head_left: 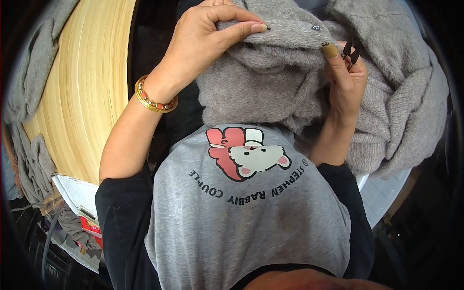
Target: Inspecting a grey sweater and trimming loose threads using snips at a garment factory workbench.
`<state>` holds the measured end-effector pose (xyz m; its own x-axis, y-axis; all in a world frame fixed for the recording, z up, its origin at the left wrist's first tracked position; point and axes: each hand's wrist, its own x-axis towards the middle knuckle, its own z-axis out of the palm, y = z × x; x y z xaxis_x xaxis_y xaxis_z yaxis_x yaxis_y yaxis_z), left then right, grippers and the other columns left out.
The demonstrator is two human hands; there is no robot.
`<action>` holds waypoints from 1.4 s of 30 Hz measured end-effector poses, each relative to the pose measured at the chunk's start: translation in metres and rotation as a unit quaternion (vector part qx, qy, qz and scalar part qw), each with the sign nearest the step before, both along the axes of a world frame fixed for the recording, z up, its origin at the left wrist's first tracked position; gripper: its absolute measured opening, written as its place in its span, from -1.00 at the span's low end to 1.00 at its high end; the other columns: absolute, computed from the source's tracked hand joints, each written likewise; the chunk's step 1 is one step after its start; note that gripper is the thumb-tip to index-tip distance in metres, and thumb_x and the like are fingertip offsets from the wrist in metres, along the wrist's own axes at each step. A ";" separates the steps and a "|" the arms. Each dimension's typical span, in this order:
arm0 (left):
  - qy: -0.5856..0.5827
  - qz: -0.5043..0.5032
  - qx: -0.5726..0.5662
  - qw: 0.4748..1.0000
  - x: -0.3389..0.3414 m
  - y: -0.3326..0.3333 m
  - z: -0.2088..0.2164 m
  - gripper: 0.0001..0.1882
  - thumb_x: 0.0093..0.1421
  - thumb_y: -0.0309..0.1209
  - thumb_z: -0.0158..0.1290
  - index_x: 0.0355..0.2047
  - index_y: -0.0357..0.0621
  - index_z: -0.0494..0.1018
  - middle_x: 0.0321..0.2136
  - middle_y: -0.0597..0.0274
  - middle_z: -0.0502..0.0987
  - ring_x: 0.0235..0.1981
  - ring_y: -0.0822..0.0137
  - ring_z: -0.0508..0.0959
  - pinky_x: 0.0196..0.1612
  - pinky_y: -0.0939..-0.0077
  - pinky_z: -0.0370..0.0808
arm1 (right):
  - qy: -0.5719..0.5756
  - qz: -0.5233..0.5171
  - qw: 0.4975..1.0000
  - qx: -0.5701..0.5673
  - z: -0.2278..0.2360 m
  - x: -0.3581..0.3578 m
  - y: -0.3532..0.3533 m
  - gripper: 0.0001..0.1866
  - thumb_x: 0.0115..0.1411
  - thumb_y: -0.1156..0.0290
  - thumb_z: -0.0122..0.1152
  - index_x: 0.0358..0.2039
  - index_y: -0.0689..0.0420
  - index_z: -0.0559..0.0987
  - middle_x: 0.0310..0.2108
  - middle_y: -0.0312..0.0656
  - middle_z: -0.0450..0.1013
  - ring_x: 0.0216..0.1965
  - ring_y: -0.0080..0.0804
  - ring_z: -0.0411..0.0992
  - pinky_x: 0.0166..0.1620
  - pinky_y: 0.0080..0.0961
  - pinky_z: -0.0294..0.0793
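Observation:
Fuzzy grey knitwear (261,92) is bunched over my lap, a folded edge running between my hands. My left hand (203,36) pinches this edge between thumb and index finger; a tiny dark spot shows at the thumb tip. Farther right, my right hand (347,79) grips the other end of the edge, its thumb in a tan finger cover (330,50). Two black pointed blades, apparently thread snips (354,54), stick up from its curled fingers. Between the hands, a small dark shiny piece (316,28) sits on the knit; its kind is unclear.
More grey knitwear (396,96) is heaped on a white surface (382,193) at the right. A pale wood-grain tabletop (82,92) curves along the left, with other grey knit pieces (36,63) at its far side. A white box (72,193) stands lower left.

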<state>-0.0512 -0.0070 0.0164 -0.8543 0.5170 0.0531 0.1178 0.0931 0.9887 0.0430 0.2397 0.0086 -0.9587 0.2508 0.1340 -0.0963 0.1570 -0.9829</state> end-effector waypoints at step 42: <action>0.132 0.123 0.034 0.983 0.000 -0.010 0.008 -0.96 0.33 -0.55 0.12 -0.25 -0.27 0.54 -0.56 0.36 0.47 -0.57 0.65 0.34 -0.52 0.71 0.28 | 0.048 0.152 0.910 0.384 0.066 -0.038 -0.069 -0.74 0.27 0.48 0.25 -0.03 0.22 0.65 -0.44 -0.33 0.37 -0.45 -0.65 0.31 -0.39 -0.68 0.28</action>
